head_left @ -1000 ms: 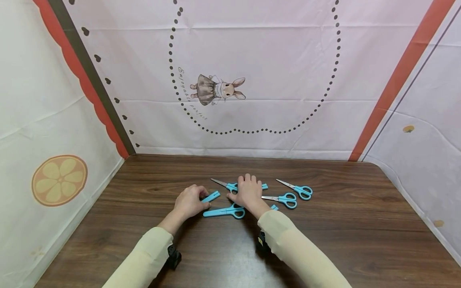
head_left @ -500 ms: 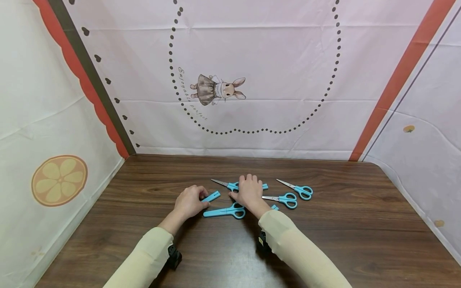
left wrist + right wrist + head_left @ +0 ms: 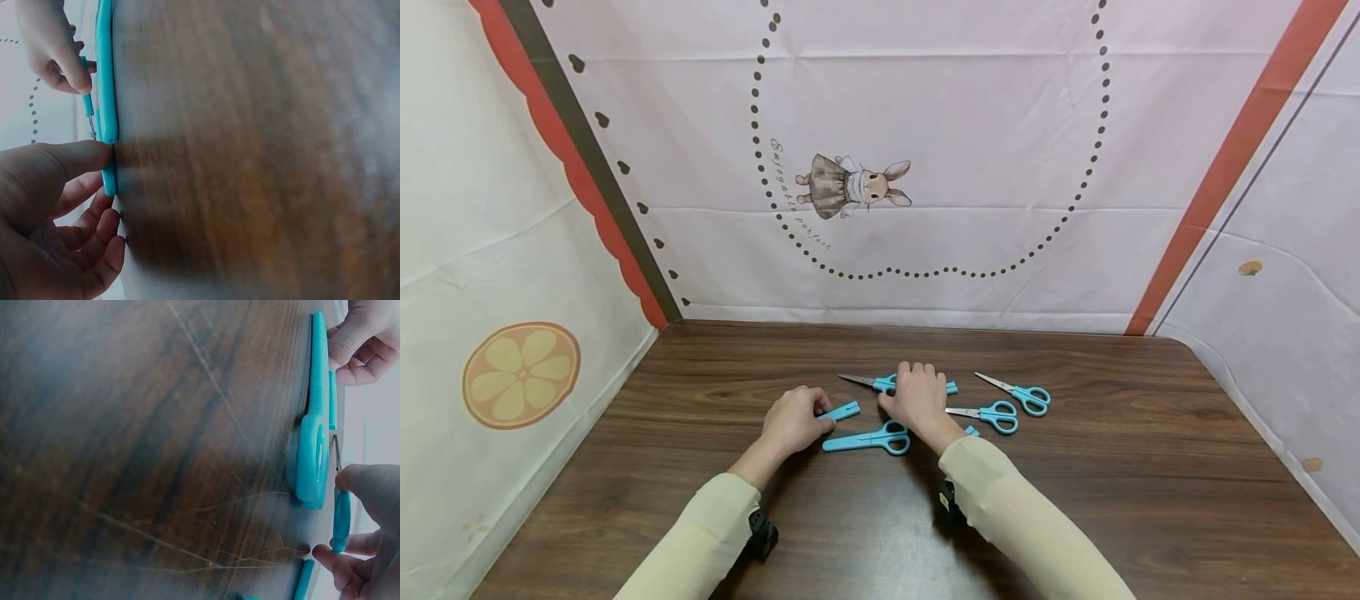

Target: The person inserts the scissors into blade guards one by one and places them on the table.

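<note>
Dark brown wood-grain table (image 3: 1075, 500). On it: sheathed light-blue plastic scissors (image 3: 853, 442), near left; blue-handled bare-metal-blade scissors (image 3: 988, 414), right; matching second pair (image 3: 1022, 395), farther right. Light-blue plastic strip (image 3: 972, 431) near the middle, partly hidden.

Head: high, back from held sheath (image 3: 842, 411), facing forward-down. Left wrist: low, nearest it. Right wrist: low, right of it. Wrist views share sheath, sideways tabletop (image 3: 137, 425).

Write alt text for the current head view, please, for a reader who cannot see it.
A person's left hand pinches a blue cover and their right hand holds blue-handled scissors, tips pointing left, at a brown table. A covered pair lies nearer the person; one uncovered pair and another lie to the right.
</note>
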`<action>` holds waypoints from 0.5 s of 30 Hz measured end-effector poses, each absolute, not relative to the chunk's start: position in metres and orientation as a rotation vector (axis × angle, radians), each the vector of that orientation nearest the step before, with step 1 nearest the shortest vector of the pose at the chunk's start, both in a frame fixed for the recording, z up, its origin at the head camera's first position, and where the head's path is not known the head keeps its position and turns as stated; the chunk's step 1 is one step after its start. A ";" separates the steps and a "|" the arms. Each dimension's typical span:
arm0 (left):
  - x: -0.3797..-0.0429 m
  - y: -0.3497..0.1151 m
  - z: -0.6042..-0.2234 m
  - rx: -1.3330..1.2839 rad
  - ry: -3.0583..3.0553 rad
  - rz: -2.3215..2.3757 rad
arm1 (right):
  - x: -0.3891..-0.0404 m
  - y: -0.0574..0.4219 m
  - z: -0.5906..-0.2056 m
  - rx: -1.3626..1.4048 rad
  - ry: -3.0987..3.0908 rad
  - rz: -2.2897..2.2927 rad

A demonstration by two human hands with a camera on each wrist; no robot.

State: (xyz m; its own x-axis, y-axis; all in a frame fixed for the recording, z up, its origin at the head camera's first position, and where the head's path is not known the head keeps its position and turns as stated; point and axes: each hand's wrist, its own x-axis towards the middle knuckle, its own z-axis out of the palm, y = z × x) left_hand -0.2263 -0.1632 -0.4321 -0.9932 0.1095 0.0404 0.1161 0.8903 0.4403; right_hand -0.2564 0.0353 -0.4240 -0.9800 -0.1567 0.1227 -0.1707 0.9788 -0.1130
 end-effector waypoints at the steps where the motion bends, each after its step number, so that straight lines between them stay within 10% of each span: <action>1: -0.226 -0.163 -0.432 -0.182 -3.042 -0.709 | -0.256 0.035 -0.424 0.250 -3.011 0.189; 15: -0.227 -0.164 -0.430 -0.209 -3.048 -0.724 | -0.259 0.038 -0.424 0.262 -2.987 0.213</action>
